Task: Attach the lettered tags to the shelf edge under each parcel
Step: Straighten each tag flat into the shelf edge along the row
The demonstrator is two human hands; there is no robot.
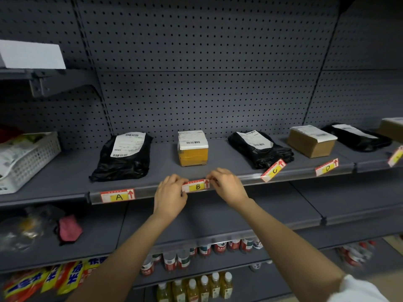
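Note:
Tag B [196, 185], white and yellow with a red arrow, lies along the grey shelf edge [148, 194] below the yellow taped box [192, 149]. My left hand [171, 196] pinches its left end and my right hand [226, 184] pinches its right end. Tag A [117, 196] sits flat in the edge rail under the left black bag parcel [124, 156]. Tag C [273, 170] hangs tilted in front of the second black bag [260, 149]. Tag D [327, 167] leans slightly under the brown carton [310, 140]. Another tag [395, 156] shows at the far right.
A white mesh basket [28, 162] with bags stands at the shelf's left end. A further black bag [357, 137] and a carton [391, 127] lie at the right. Lower shelves hold a pink pouch [69, 228], bottles [194, 286] and yellow packets [43, 282].

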